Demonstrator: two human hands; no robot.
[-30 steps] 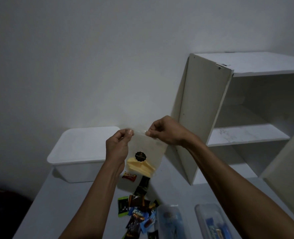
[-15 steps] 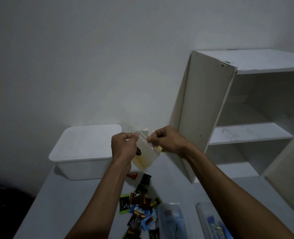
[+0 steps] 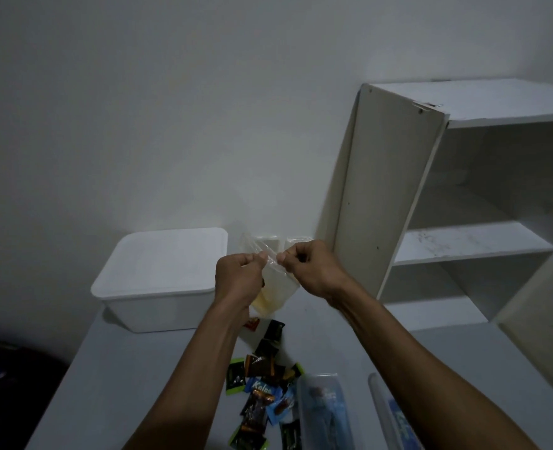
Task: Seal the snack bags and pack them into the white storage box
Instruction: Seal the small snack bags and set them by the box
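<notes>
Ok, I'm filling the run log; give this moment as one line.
left hand: pinching clear plastic snack bag top | right hand: same | lidded white plastic storage box: closed

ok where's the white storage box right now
In the head view the white box sits on the table's far left corner by the wall, lid on, just left of the hands holding the clear bag.

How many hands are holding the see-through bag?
2. The left hand pinches the clear bag at its top on the left, and the right hand pinches it on the right, above the table.
</notes>
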